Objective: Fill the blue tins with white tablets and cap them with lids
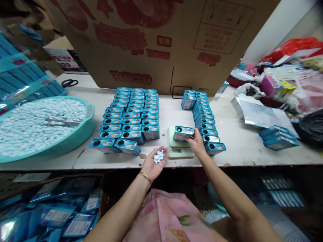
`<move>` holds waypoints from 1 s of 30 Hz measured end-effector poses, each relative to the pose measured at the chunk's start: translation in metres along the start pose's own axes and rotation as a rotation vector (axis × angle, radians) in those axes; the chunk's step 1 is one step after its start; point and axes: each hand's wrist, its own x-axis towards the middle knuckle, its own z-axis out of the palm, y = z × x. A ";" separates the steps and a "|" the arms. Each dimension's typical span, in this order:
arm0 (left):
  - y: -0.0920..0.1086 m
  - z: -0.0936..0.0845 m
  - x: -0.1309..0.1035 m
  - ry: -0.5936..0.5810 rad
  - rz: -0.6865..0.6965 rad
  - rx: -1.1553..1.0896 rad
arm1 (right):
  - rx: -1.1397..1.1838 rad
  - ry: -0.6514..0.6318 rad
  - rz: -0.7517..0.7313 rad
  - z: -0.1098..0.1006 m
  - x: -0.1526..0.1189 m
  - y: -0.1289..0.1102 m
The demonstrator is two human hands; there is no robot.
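Observation:
My left hand (pixel 154 163) is palm up with loosely curled fingers, cupping several small pale blue candies (pixel 158 156) beside the scale. My right hand (pixel 196 143) grips the side of a blue tin (pixel 182 131) with a dark round hole in its top. That tin is upright over the pale green kitchen scale (pixel 176 152), whose small display faces me; whether it rests its weight there I cannot tell. Rows of similar tins (pixel 131 121) stand left of the scale. Another group of tins (pixel 208 126) stands right of it, close to my right wrist.
A turquoise basin (pixel 87 129) full of candies, with a metal scoop (pixel 63 123) in it, stands at the left. A big cardboard box (pixel 161 43) rises behind the tins. Scissors (pixel 70 83) lie at the back left. Stacked blue packs (pixel 279 137) sit at the right.

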 end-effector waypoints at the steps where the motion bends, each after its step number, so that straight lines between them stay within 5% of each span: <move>1: 0.000 -0.001 -0.003 0.007 -0.007 0.006 | -0.035 0.014 -0.025 -0.002 -0.002 -0.004; 6: -0.003 -0.007 -0.019 0.044 -0.034 0.025 | -0.465 0.206 -0.340 -0.008 -0.034 -0.051; 8: -0.007 -0.009 -0.025 0.059 -0.059 0.037 | -0.562 0.068 -0.450 -0.001 -0.055 -0.069; 10: -0.014 -0.012 -0.030 0.046 -0.110 0.041 | -0.622 -0.226 -0.515 0.012 -0.078 -0.076; 12: -0.022 -0.016 -0.033 0.022 -0.166 0.039 | -0.719 -0.479 -0.509 0.027 -0.098 -0.073; 14: -0.029 -0.020 -0.035 0.017 -0.202 0.053 | -0.831 -0.591 -0.464 0.038 -0.112 -0.066; 22: -0.039 -0.029 -0.037 0.031 -0.227 0.132 | -0.841 -0.769 -0.368 0.028 -0.113 -0.054; 30: -0.043 -0.033 -0.038 0.040 -0.280 0.181 | -0.812 -0.749 -0.281 0.023 -0.116 -0.047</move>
